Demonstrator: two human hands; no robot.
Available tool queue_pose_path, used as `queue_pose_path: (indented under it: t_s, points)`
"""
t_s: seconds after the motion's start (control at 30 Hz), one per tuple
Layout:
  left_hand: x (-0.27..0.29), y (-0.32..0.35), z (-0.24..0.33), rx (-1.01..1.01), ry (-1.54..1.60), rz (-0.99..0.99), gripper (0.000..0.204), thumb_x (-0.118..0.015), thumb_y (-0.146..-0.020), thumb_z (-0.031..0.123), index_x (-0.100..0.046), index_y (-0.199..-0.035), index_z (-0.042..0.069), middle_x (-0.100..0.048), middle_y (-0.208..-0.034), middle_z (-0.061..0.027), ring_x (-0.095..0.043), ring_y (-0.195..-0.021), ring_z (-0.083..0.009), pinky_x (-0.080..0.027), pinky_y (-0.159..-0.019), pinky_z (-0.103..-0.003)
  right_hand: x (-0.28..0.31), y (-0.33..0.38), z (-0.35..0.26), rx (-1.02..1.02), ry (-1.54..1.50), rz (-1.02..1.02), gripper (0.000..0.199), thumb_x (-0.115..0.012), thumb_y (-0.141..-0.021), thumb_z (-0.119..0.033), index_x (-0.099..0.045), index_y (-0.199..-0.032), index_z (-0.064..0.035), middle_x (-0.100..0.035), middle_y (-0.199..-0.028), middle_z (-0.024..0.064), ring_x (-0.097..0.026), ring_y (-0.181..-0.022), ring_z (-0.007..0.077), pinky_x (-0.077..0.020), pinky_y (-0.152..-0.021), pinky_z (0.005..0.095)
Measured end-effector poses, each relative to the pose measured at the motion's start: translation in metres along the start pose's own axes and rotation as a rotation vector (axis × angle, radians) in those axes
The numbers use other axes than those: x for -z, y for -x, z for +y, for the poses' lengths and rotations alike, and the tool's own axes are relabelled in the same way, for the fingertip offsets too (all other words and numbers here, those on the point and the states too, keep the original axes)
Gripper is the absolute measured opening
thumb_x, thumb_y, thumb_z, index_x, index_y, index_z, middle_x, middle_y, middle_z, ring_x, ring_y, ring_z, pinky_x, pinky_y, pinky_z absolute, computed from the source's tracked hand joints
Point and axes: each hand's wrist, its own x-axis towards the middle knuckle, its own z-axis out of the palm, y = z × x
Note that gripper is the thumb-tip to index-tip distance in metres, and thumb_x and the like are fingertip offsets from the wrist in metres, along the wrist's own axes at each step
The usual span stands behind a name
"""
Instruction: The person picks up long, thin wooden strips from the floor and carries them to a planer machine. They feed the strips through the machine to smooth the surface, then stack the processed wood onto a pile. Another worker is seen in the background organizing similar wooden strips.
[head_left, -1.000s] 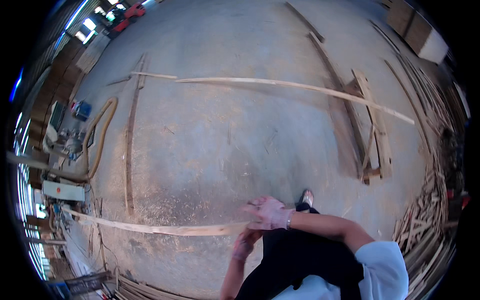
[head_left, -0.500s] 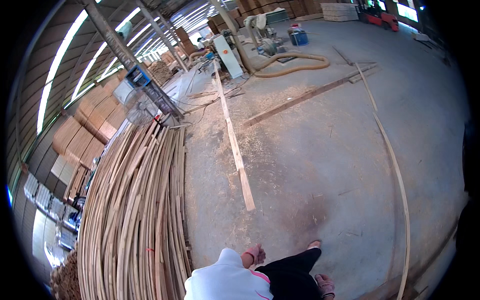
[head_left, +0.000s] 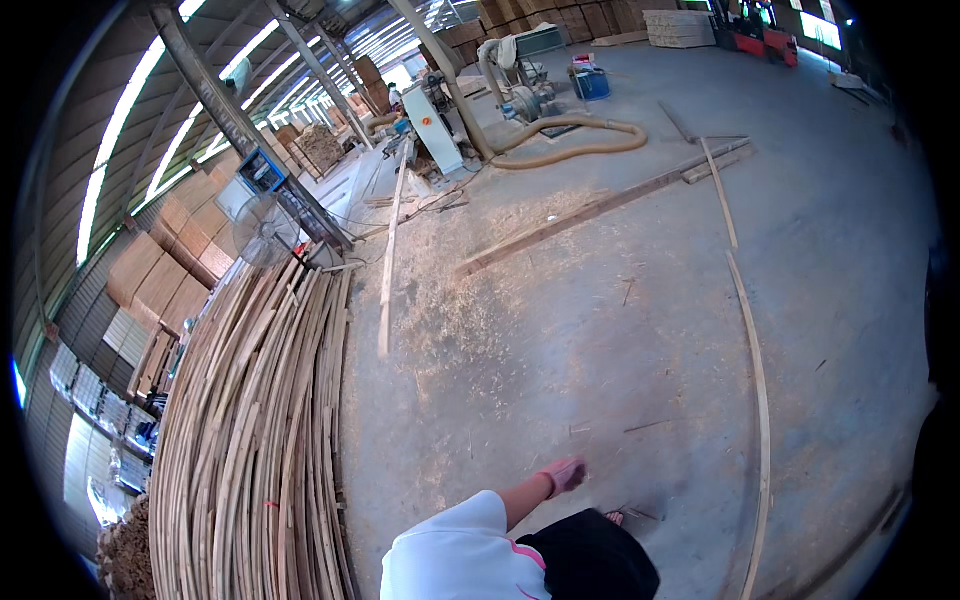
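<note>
My left hand (head_left: 566,475), in a pinkish glove, swings out ahead of my body above the concrete floor (head_left: 600,370). Nothing shows in it; its fingers look loosely stretched, though slightly blurred. I do not see my right hand. Ahead and to the left, a long pale wooden strip (head_left: 391,270) runs away from me toward a pale machine cabinet (head_left: 433,128) with an orange knob. Its near end is well apart from my hand. A large stack of long wooden strips (head_left: 240,430) lies along my left side.
A thick beam (head_left: 590,215) crosses the floor ahead, amid wood shavings (head_left: 450,310). Long thin strips (head_left: 758,400) lie end to end on my right. Farther off are a tan hose (head_left: 590,148), a blue bin (head_left: 592,84), a standing fan (head_left: 265,232) and a red forklift (head_left: 765,42).
The pale strip's near end is farther off, closer to the machine. My left hand has swung forward and right, and my right hand has left the view. I have moved slightly forward.
</note>
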Motion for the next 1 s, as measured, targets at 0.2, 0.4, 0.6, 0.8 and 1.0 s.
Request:
queue_pose_path:
  t_s: [0.2,0.4,0.6,0.8,1.0]
  points:
    - [-0.159,0.017,0.106,-0.125,-0.024,-0.088,0.030,-0.051,-0.090,0.041,-0.060,-0.095,0.013,-0.060,-0.087,0.0006,-0.056,-0.074,-0.0104,-0.048,-0.068,-0.029,0.095,-0.070,-0.038,0.042,-0.100,0.027,0.040,-0.058,-0.078,-0.042,-0.063,-0.094,-0.0053,-0.063,-0.088,0.0141,-0.058,-0.078,0.0308,-0.0477,-0.073,0.0403]
    - [-0.152,0.014,0.021,-0.020,-0.204,-0.171,0.030,-0.041,-0.094,0.035,-0.052,-0.078,0.012,-0.051,-0.070,0.0005,-0.046,-0.060,-0.0137,-0.040,-0.055,-0.029,0.180,-0.148,0.003,0.053,0.195,0.009,0.069,-0.066,-0.069,-0.051,-0.055,-0.118,-0.0035,-0.058,-0.114,0.0215,-0.056,-0.107,0.0368,-0.0445,-0.090,0.0447]
    - [-0.214,0.130,0.018,0.653,-0.408,0.445,0.036,-0.044,-0.092,0.043,-0.058,-0.093,0.010,-0.062,-0.087,0.0004,-0.059,-0.080,-0.0186,-0.047,-0.075,-0.034,0.272,-0.142,-0.027,-0.363,0.436,-0.001,0.103,-0.070,-0.062,-0.061,-0.025,-0.142,-0.0141,-0.049,-0.132,0.0058,-0.056,-0.110,0.0214,-0.0519,-0.082,0.0359]
    - [-0.273,0.105,0.056,0.506,-0.555,0.544,0.047,-0.045,-0.092,0.042,-0.053,-0.119,0.005,-0.056,-0.118,-0.0097,-0.054,-0.104,-0.0210,-0.041,-0.092,-0.035,0.206,-0.242,0.091,-0.340,0.383,-0.098,0.074,-0.072,-0.068,-0.048,-0.046,-0.127,-0.0120,-0.056,-0.121,0.0092,-0.061,-0.102,0.0229,-0.0535,-0.078,0.0338]
    - [-0.313,0.048,0.065,0.531,-0.589,0.240,0.035,-0.053,-0.089,0.038,-0.058,-0.107,0.008,-0.060,-0.098,-0.0016,-0.057,-0.085,-0.0138,-0.046,-0.077,-0.029,0.175,-0.240,0.103,-0.268,0.419,-0.119,0.066,-0.074,-0.066,-0.041,-0.052,-0.121,-0.0125,-0.059,-0.114,0.0105,-0.062,-0.100,0.0224,-0.0528,-0.077,0.0324]
